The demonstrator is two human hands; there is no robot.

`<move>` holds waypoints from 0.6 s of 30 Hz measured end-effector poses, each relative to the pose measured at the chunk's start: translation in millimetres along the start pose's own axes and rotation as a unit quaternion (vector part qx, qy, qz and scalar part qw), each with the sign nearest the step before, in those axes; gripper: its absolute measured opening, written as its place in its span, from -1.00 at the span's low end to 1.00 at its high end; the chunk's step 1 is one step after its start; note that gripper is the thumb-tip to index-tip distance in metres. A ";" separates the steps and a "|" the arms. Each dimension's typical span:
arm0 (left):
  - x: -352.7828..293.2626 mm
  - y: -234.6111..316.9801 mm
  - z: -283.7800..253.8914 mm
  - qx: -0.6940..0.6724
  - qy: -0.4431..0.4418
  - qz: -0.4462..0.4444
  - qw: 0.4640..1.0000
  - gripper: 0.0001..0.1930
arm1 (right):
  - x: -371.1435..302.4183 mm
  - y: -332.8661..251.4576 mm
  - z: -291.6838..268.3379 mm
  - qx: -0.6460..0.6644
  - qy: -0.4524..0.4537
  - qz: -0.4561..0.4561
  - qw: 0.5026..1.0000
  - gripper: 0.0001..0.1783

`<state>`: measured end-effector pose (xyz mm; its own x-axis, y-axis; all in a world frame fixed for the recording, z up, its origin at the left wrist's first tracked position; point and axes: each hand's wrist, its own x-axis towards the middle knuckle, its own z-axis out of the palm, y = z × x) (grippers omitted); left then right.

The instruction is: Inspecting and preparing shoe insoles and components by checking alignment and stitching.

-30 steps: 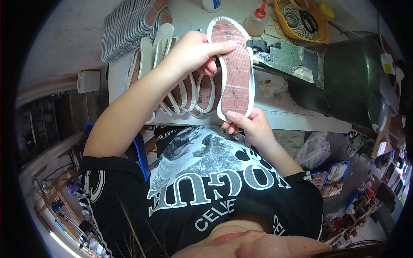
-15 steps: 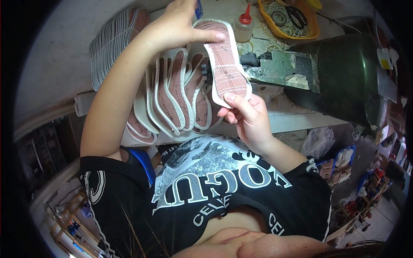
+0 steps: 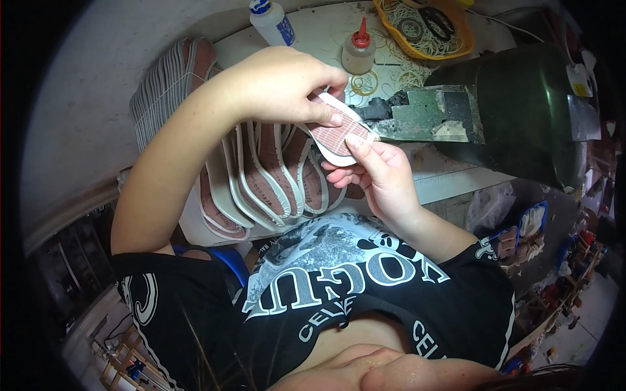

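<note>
Both of my hands grip a shoe insole (image 3: 334, 139), reddish-brown with a ruled pattern and a white rim. My left hand (image 3: 287, 88) is closed over its far part, thumb pressed on the face, and hides that end. Lower down, my right hand (image 3: 388, 173) pinches the near rounded end, thumb on top and fingers beneath. The insole's right edge is beside the tip of a dark green machine's arm (image 3: 427, 114); whether they touch I cannot tell. Several similar insoles (image 3: 264, 176) stand in an overlapping row at the left, below my left wrist.
A banded stack of insoles (image 3: 166, 88) leans at the far left. Behind my hands are a red-capped squeeze bottle (image 3: 358, 53), a blue-capped white bottle (image 3: 272, 25) and a yellow basket (image 3: 464, 47) of elastic bands. The machine's large green body (image 3: 508, 111) fills the right side.
My left hand has come nearer and down along the insole, closer to my right hand, and covers more of it. The insole now appears shorter and tilted. My head view has shifted slightly.
</note>
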<state>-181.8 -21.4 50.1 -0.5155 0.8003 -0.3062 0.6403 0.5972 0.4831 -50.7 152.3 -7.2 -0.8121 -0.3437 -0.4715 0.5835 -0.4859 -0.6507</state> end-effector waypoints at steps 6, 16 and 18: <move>-20.9 28.2 11.8 -0.027 0.020 -0.124 0.992 -0.65 | 2.2 -4.0 -5.3 0.016 -0.013 0.034 0.999 -0.63; -21.6 29.9 42.7 -0.277 -0.013 -0.264 0.924 -0.60 | 2.1 -17.8 -8.2 0.017 -0.049 0.058 0.997 -0.59; -21.6 36.8 40.1 -0.291 -0.018 -0.268 0.918 -0.60 | -0.6 -19.0 -10.0 -0.001 -0.060 0.072 0.996 -0.61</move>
<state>-124.3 -14.5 41.6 -0.6423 0.4070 -0.6495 -0.1187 0.7843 0.6089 -61.3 169.8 -0.5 -0.7144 -0.5029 -0.4865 0.6943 -0.4227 -0.5825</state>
